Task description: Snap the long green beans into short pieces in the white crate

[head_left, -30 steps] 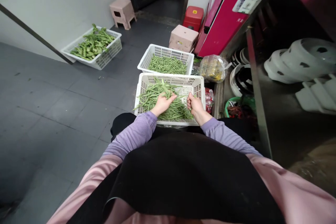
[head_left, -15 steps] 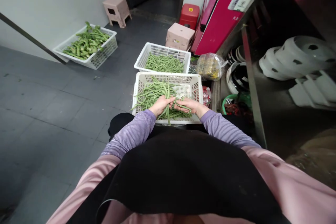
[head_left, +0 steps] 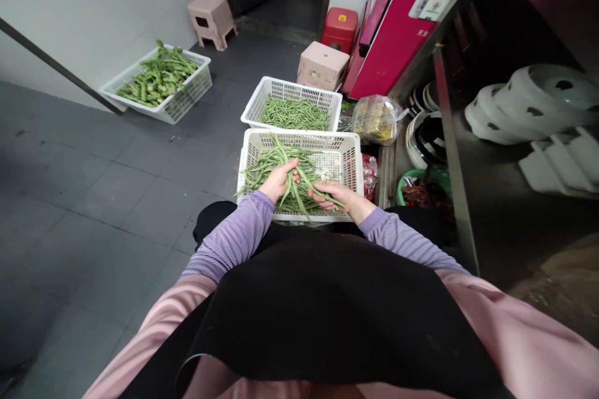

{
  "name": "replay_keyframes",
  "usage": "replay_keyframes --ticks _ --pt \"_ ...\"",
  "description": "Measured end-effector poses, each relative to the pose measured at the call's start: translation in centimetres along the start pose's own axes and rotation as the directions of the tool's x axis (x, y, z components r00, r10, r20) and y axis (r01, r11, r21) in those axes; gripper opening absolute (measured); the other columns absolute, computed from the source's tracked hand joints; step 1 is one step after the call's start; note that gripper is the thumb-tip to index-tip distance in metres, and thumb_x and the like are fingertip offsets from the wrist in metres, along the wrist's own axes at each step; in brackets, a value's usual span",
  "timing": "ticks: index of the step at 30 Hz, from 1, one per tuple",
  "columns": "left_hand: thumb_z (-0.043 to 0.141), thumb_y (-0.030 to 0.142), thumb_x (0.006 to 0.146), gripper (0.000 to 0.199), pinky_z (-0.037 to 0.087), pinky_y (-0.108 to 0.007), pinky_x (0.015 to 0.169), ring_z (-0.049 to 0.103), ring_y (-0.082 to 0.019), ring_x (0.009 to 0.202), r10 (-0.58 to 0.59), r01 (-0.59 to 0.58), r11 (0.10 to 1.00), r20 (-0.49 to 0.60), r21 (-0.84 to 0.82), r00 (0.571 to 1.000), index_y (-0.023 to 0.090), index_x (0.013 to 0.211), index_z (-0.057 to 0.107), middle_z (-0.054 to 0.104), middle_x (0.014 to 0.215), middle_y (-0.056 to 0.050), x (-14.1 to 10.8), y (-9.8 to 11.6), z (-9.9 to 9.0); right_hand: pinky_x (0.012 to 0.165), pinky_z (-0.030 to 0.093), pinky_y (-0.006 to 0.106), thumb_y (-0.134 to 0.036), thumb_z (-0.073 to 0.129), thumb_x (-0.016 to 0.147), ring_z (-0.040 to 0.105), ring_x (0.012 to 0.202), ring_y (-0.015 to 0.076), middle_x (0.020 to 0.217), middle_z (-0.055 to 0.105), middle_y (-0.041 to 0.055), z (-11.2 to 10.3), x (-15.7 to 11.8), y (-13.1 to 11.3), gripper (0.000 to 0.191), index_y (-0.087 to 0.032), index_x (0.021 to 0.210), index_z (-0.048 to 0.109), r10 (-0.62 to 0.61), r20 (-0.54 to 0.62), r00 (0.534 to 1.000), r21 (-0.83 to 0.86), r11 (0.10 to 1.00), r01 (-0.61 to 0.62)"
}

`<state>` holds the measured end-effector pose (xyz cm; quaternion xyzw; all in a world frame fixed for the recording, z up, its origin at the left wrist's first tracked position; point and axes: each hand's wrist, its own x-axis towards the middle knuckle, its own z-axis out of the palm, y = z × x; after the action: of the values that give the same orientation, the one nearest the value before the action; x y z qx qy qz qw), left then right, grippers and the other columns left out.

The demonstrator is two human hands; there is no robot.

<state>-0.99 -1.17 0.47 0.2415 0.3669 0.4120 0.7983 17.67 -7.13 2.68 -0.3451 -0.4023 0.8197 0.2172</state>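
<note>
Above the near white plastic basket [head_left: 299,134], my left hand [head_left: 281,179] is closed round several long green beans [head_left: 290,190], whose ends stick out above and below the fist. My right hand [head_left: 333,195], a little lower and to the right, has its fingers closed on green beans [head_left: 306,179] that slant across the palm. A heap of long green beans [head_left: 262,168] fills the left and middle of this basket, and part of it is hidden under my hands. Just behind, a second white basket [head_left: 250,113] holds shorter green bean pieces [head_left: 294,113].
At the left wall stands a white basket [head_left: 180,109] of thicker green vegetables [head_left: 156,78]. Pink stools [head_left: 213,15] and a red bin [head_left: 340,28] are at the back. On the right are a stuffed plastic bag [head_left: 375,121], a green tub [head_left: 403,190] and a metal shelf edge [head_left: 452,156].
My hands have drawn apart; the left moved up and left with its beans, the right slightly right and down. A bean now stretches between them.
</note>
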Motion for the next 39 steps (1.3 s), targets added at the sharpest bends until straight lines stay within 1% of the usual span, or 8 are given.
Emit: replay_keyframes --ticks 6,12,17,19,24,31,35,39 --pt "0.077 0.034 0.074 0.029 0.037 -0.023 0.048 0.042 -0.007 0.043 0.297 -0.247 0.911 -0.11 0.329 0.949 0.017 0.074 0.053 0.051 0.051 0.005 -1.3 0.8 1.2 0.035 0.019 0.018 -0.046 0.064 0.086 0.024 0.036 0.0053 0.047 0.032 -0.0088 0.3 1.3 0.8 0.037 -0.021 0.068 0.043 -0.057 -0.337 0.94 0.073 0.994 0.086" --pt "0.075 0.03 0.075 0.021 0.042 -0.024 0.059 0.049 -0.01 0.053 0.378 -0.324 0.726 0.042 0.606 0.925 0.017 0.076 0.06 0.057 0.056 0.003 -3.6 -0.4 2.9 0.033 0.022 0.018 -0.035 0.056 0.092 0.029 0.034 0.0075 0.043 0.033 -0.0082 -2.5 3.6 1.5 0.034 -0.023 0.067 0.036 0.024 -0.767 0.641 0.118 0.987 0.105" --pt "0.079 0.037 0.07 0.031 0.031 -0.022 0.046 0.042 -0.007 0.045 0.158 -0.153 0.858 0.031 0.491 0.987 0.014 0.074 0.06 0.056 0.055 0.002 -2.5 -1.3 2.1 0.037 0.035 0.019 -0.048 0.052 0.095 0.043 0.04 0.0093 0.055 0.05 -0.0032 -2.0 3.6 0.6 0.033 -0.019 0.079 0.049 0.205 -0.326 0.923 0.252 0.96 -0.124" --pt "0.082 0.037 0.066 0.034 0.03 -0.022 0.045 0.04 -0.006 0.043 0.14 -0.139 0.899 0.03 0.416 0.99 0.013 0.073 0.059 0.053 0.053 0.003 -2.0 -1.1 1.8 0.035 0.027 0.017 -0.051 0.047 0.097 0.032 0.035 0.0063 0.051 0.043 -0.0069 -1.4 3.2 0.1 0.037 -0.019 0.08 0.05 0.22 -0.136 0.966 0.258 0.949 -0.18" --pt "0.077 0.041 0.07 0.032 0.034 -0.023 0.046 0.042 -0.008 0.043 0.082 -0.106 0.968 0.113 0.229 0.99 0.014 0.076 0.059 0.047 0.05 0.005 -2.0 -0.6 1.8 0.035 0.021 0.016 -0.049 0.055 0.094 0.019 0.033 0.0043 0.046 0.032 -0.0115 -0.8 1.9 -0.5 0.034 -0.019 0.08 0.05 0.139 -0.055 0.989 0.206 0.97 -0.125" --pt "0.075 0.01 0.066 0.023 0.032 -0.02 0.051 0.043 -0.009 0.055 0.44 -0.193 0.75 -0.259 0.633 0.86 0.017 0.06 0.054 0.049 0.057 0.003 -0.7 -1.1 1.1 0.04 0.037 0.021 -0.039 0.07 0.083 0.042 0.039 0.0074 0.053 0.049 -0.0058 2.3 3.2 0.4 0.032 -0.019 0.073 0.048 0.029 -0.379 0.925 0.117 0.993 0.017" --pt "0.067 0.024 0.082 0.02 0.034 -0.021 0.047 0.035 -0.007 0.043 0.086 -0.024 0.984 -0.356 0.174 0.931 0.016 0.068 0.055 0.041 0.049 0.006 0.6 0.5 0.0 0.039 0.033 0.02 -0.028 0.078 0.075 0.039 0.04 0.0064 0.053 0.047 -0.0074 0.9 3.6 0.7 0.033 -0.02 0.073 0.046 -0.039 -0.509 0.86 0.109 0.988 0.109" --pt "0.065 0.02 0.085 0.012 0.039 -0.02 0.047 0.038 -0.005 0.042 -0.003 -0.024 0.992 -0.218 -0.121 0.976 0.013 0.079 0.058 0.042 0.053 0.006 0.7 2.3 -0.6 0.036 0.025 0.019 -0.031 0.083 0.068 0.032 0.038 0.0049 0.048 0.038 -0.0097 -2.1 2.2 1.5 0.034 -0.018 0.074 0.052 0.167 -0.372 0.913 0.166 0.98 -0.112"
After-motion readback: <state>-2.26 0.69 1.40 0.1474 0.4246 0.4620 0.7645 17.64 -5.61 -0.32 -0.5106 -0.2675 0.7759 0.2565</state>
